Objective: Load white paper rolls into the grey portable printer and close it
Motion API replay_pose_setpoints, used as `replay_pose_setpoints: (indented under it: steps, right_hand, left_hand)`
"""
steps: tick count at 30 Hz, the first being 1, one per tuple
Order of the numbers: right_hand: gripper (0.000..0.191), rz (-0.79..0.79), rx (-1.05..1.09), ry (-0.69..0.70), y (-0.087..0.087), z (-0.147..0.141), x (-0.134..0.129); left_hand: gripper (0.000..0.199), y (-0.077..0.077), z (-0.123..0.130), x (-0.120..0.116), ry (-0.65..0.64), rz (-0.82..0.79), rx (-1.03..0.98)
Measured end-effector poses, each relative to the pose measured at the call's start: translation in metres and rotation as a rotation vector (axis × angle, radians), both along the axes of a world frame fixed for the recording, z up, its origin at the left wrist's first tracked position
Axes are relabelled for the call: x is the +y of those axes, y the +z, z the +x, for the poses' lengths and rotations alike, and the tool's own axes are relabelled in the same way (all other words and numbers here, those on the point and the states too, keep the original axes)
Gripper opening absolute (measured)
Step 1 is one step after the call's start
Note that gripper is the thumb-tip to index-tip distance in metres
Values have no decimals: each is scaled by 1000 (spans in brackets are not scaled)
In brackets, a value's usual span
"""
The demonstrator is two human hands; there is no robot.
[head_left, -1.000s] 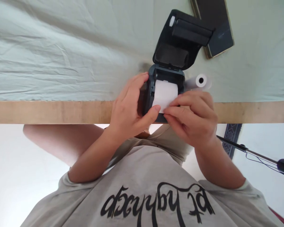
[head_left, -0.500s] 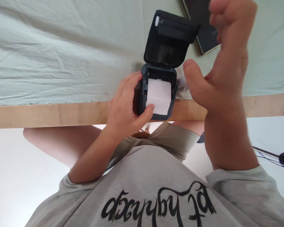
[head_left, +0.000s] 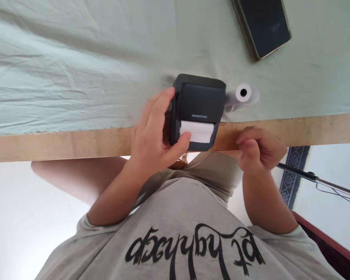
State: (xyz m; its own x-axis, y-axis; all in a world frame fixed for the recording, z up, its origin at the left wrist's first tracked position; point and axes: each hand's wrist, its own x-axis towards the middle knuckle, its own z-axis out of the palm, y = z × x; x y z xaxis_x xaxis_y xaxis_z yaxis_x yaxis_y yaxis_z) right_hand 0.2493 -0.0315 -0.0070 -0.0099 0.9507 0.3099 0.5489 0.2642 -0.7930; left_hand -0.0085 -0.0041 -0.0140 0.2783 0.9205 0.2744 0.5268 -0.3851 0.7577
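Pale-green cloth (head_left: 84,81), creased toward the left, covers the bench (head_left: 61,146) up to a bare wooden front strip. Left hand (head_left: 151,134): partly closed around the near left side of the printer (head_left: 202,97), fingers along the side wall, thumb laid over the front corner onto the paper (head_left: 196,131). Printer: at the front of the bench, near end over the wooden strip, lid (head_left: 202,99) down; whether it is latched cannot be told. Casing appears to be rigid dark plastic, judged light enough for one hand and, being smooth, liable to slide if pushed from one side only. Sound hold: both side walls, low on the body, clear of the lid. Paper: white, projecting from under the lid's front edge; judged thin, easily creased or torn, so best pinched flat at its free end without a sideways pull. Spare roll (head_left: 243,93): just right of the printer, on the cloth, dark core showing; judged firm, light and best held around its curved side. Right hand (head_left: 261,149): curled into a loose fist over the wooden strip, apart from the printer; nothing visible in it. Phone (head_left: 264,29): beyond the roll, flat, well apart from both hands.
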Motion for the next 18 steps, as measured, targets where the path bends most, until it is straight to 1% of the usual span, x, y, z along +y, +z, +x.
replay_pose_setpoints:
  steps: [3, 5, 7, 9, 12, 14, 18]
  right_hand:
    - [41, -24, 36, 97, 11, -7, 3]
    - [48, -135, 57, 138, 20, -17, 11]
    - [59, -271, 79, 116, 25, -28, 18]
    - [69, -357, 72, 52, 25, -37, 25]
    - [75, -387, 30, 1, 24, -42, 33]
    - [74, -425, 26, 5, 25, -40, 37]
    - [69, -590, 52, 60, 34, -36, 45]
  left_hand:
    - [57, 1, 2, 1, -17, 42, -60]
    - [48, 2, 3, 2, -32, 88, -97]
    - [43, 2, 4, 3, -47, 109, -99]
    - [44, 2, 5, 4, -45, 114, -86]
    - [49, 0, 4, 6, -43, 165, -61]
    - [53, -1, 4, 6, -55, 206, -64]
    - [52, -1, 3, 5, -47, 181, -26]
